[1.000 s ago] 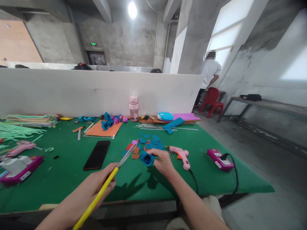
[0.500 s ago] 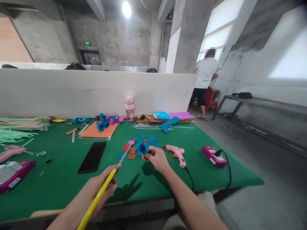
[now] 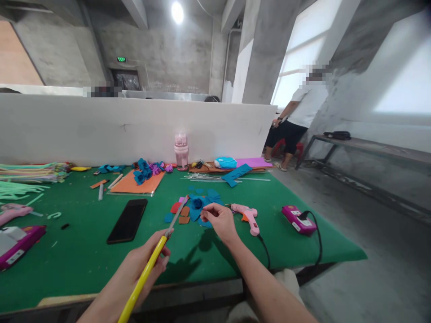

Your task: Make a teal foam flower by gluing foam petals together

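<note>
My left hand [image 3: 153, 255] is closed around a long yellow-handled tool [image 3: 143, 280]. A narrow grey shaft runs from its handle up toward the small felt pieces, and its exact kind is unclear. My right hand [image 3: 219, 222] has thumb and forefinger pinched at the lower right edge of a rolled blue felt flower [image 3: 197, 204]. Part of the grip is hidden by the fingers. Beneath and around the flower lie blue cut pieces, with a red piece [image 3: 175, 207] and brown pieces [image 3: 184, 220] to its left. A pink glue gun [image 3: 247, 216] rests right of my right hand.
A black phone [image 3: 128, 221] lies left of the felt pieces. Farther back are an orange sheet [image 3: 151, 184], a pink bottle [image 3: 181, 151] and a white partition [image 3: 134, 130]. A purple power socket [image 3: 298, 220] sits at right with a black cord. Another person stands beyond the table.
My right hand has shifted slightly, its fingers changing their hold at the flower's edge. The tool is slightly to the right. The person in the background has turned and moved right.
</note>
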`<action>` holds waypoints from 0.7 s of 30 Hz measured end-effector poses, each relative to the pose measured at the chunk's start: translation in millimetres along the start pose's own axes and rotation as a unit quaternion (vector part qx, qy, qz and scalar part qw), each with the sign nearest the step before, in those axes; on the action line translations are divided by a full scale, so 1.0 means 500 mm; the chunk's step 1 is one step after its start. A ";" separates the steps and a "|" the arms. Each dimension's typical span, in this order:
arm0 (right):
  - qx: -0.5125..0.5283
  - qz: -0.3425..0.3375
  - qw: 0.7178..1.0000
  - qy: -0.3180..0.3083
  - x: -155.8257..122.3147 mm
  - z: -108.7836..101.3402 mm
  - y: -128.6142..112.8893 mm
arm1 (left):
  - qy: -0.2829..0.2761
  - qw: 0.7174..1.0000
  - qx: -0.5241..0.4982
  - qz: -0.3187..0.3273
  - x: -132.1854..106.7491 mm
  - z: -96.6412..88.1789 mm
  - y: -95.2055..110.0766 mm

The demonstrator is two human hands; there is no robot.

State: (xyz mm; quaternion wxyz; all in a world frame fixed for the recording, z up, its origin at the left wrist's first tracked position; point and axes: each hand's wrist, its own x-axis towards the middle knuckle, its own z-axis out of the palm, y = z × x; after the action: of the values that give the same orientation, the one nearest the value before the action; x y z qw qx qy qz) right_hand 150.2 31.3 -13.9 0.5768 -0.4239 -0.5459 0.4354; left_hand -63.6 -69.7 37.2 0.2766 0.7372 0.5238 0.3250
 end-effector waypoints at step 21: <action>-0.004 -0.031 0.999 0.044 -0.016 0.020 -0.006 | 0.014 1.000 -0.023 -0.011 0.012 0.100 0.008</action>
State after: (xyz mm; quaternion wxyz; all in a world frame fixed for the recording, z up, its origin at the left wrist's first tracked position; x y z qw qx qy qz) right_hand 140.1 23.0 -12.4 0.6119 -0.4281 -0.5343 0.3961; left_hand -21.5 -68.3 9.6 0.2896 0.7199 0.5285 0.3443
